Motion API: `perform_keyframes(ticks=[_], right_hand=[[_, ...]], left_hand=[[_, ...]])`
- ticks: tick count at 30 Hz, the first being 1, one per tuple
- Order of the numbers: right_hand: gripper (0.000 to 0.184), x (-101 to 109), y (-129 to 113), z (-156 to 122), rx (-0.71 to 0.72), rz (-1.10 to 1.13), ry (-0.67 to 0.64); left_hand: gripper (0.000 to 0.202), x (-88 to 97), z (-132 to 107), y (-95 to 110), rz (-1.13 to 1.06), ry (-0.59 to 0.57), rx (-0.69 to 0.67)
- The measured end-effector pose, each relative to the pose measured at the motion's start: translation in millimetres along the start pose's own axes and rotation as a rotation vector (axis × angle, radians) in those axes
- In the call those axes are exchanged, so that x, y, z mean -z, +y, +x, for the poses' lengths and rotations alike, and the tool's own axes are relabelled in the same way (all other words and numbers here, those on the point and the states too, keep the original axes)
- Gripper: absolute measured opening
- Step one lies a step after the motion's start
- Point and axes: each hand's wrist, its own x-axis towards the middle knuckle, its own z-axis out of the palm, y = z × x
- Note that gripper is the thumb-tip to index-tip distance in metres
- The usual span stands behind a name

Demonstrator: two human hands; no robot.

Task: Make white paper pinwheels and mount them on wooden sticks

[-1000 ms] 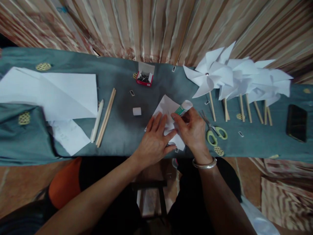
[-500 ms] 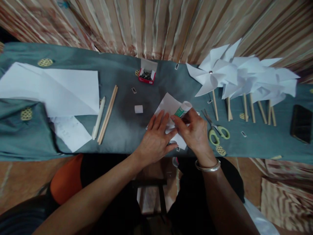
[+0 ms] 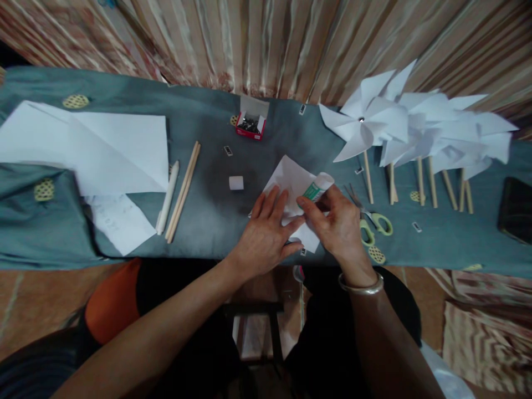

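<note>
Curtain (image 3: pixel 266 50), striped, hanging along the far edge. Counter (image 3: pixel 211 224), draped in teal cloth with yellow spots, running left to right. Pinwheels (image 3: pixel 386 119), white, in an overlapping row at right, heads away from the person, sticks pointing toward the person. Sheets (image 3: pixel 120 147), white, piled at far left, a written note (image 3: pixel 120 221) partly beneath. Hands, two: left hand (image 3: pixel 264 238) laid flat, fingers spread and pointing away, pressing the paper, nothing gripped; right hand (image 3: pixel 338 224) closed, thumb and fingers around the glue stick, a silver bracelet (image 3: pixel 362 288) on the wrist. Paper (image 3: pixel 286 172), white, one corner pointing away, beneath both hands at the middle of the counter. Sticks (image 3: pixel 183 191), two, wooden, side by side, far ends leaning right. Pen (image 3: pixel 168 197), white, just left of the sticks and nearly parallel, tapered end away. Phone (image 3: pixel 515 210), dark, at the right edge. Scissors (image 3: pixel 364 212), green-handled, beside the right hand, blades away and leftward. Box (image 3: pixel 251 127), red, lid raised, small metal pieces inside. Glue stick (image 3: pixel 318 187), white with green label, above the paper's right side; long axis slanting, one end away and rightward, the other toward the paper, that tip hidden by fingers, contact not discernible. Cap (image 3: pixel 236 183), white, lying on its side left of the paper, axis left to right.
</note>
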Motion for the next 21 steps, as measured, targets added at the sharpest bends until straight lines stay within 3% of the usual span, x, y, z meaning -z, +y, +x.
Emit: perform_keyframes(ticks=[21], right_hand=[[0.028, 5.7, 3.8, 1.3, 0.028, -0.044, 0.057]], left_hand=[[0.053, -0.5, -0.5, -0.8, 0.013, -0.001, 0.000]])
